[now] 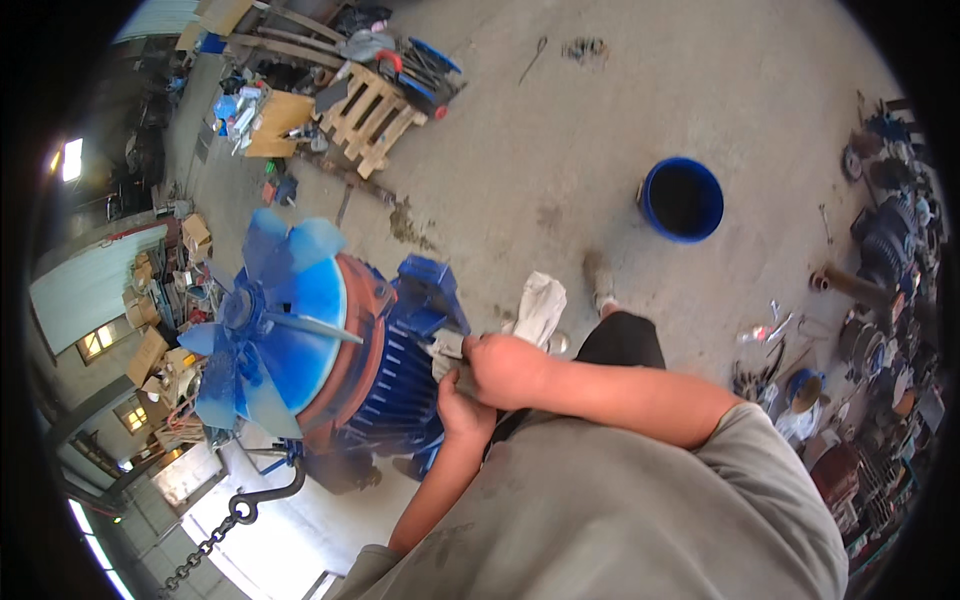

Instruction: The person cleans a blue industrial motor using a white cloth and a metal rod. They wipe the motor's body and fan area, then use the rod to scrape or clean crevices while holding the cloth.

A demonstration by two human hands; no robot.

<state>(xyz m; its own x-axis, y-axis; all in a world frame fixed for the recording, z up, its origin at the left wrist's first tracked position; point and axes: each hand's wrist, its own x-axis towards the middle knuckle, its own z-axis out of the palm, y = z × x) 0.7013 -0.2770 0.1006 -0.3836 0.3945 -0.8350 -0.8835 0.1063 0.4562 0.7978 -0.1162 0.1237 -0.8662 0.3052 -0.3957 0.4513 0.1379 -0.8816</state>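
Note:
My right hand [503,369] is closed, its fingers bunched on a crumpled whitish cloth [446,348]. Just below it, my left hand [465,408] comes up to the same cloth with its fingers curled in; the hands partly hide each other. A second pale piece of fabric [540,308] sticks out beyond my right fist, and I cannot tell whether it belongs to the same cloth. Close by on the left stands a large blue electric motor [395,375] with cooling ribs. On its end sits a bladed fan [285,325], and a blue box [430,283] is fixed to its side.
A chain hook [270,497] hangs beside the motor. On the floor ahead stands a blue bucket [683,200] with dark contents. Metal parts [890,250] crowd the right side. A wooden pallet [370,118] and a cardboard sheet [280,124] lie at the far left.

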